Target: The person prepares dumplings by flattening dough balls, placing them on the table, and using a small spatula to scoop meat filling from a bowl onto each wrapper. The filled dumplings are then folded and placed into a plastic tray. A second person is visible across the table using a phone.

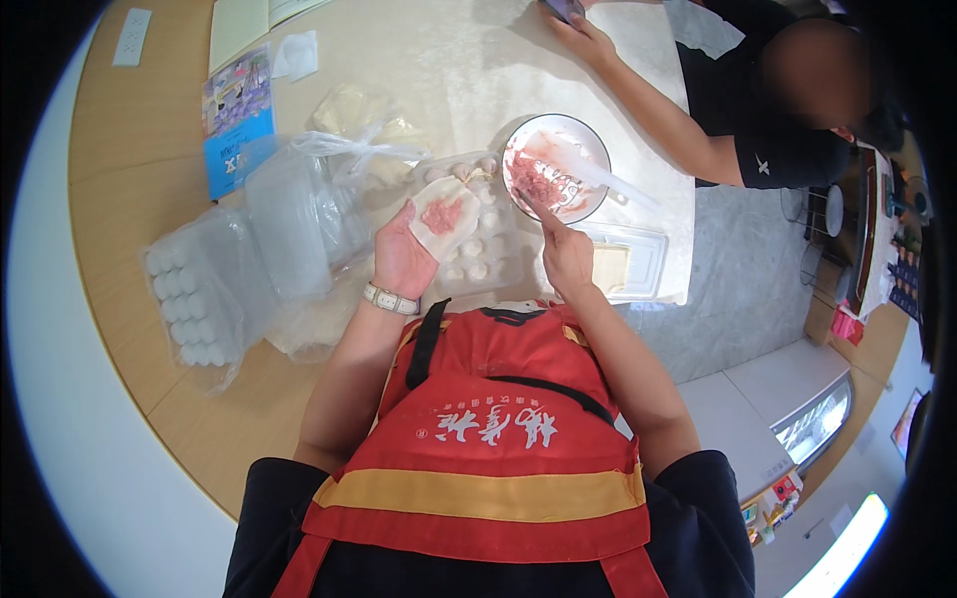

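Observation:
On the open palm and fingers of my left hand (405, 258) lies a pale dough wrapper (469, 223) with a patch of pink minced meat (442, 215) on it. My right hand (570, 261) grips a thin utensil (528, 200), mostly hidden by the fingers, its tip over the near left rim of a white bowl (604, 149). More minced meat (534, 179) is smeared inside that bowl, where a translucent white spatula (598, 173) leans out to the right. Partly behind my left hand, a clear plastic tray (508, 273) holds several filled dumplings (476, 247) in its compartments.
Square wrappers (611, 267) lie in a clear container (652, 261) near the table's right edge. At left are bagged plastic trays (288, 224), a blue book (239, 142) and a tissue (296, 55). Across the table, another person's hand (591, 45) holds a phone (562, 9).

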Demonstrator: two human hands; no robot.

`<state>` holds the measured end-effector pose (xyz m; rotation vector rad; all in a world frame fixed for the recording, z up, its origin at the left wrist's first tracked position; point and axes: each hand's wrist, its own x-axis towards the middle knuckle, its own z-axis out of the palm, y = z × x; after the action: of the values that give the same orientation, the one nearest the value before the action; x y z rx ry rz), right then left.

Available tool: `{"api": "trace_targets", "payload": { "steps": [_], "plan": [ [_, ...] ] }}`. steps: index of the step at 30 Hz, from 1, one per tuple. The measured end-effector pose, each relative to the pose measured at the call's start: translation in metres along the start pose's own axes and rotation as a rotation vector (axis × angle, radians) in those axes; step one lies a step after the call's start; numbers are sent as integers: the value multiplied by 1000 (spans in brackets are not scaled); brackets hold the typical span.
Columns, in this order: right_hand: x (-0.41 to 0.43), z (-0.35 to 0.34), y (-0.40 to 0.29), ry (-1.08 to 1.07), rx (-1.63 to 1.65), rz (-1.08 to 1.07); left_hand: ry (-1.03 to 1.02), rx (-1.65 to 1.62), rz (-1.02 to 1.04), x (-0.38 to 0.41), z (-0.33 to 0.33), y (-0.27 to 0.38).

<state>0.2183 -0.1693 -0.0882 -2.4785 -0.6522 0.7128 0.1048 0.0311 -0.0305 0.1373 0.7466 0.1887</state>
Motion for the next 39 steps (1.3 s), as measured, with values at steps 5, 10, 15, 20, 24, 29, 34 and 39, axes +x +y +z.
{"api": "trace_targets", "payload": {
  "steps": [5,10,15,20,24,29,34,39],
  "plan": [
    [3,22,19,68,197,-29,-25,53,13,6,-5,-2],
    [15,-12,4,-356,1262,514,-31,64,5,13,-11,-4],
    [-11,-48,-40,-227,1003,229,-132,59,-59,17,2,-9],
    [-33,-49,-46,171,-109,-461,-203,98,-44,8,27,-19],
    [-57,-62,-49,97,-119,-435,-148,94,23,6,29,-24],
    [-60,-76,-62,207,223,-363,-226,93,39,1,27,-16],
    [-53,-61,-71,222,83,-491,-165,62,19,-11,45,-21],
    [-67,-80,-55,264,-170,-551,-199,44,56,-10,37,-17]
  ]
}}
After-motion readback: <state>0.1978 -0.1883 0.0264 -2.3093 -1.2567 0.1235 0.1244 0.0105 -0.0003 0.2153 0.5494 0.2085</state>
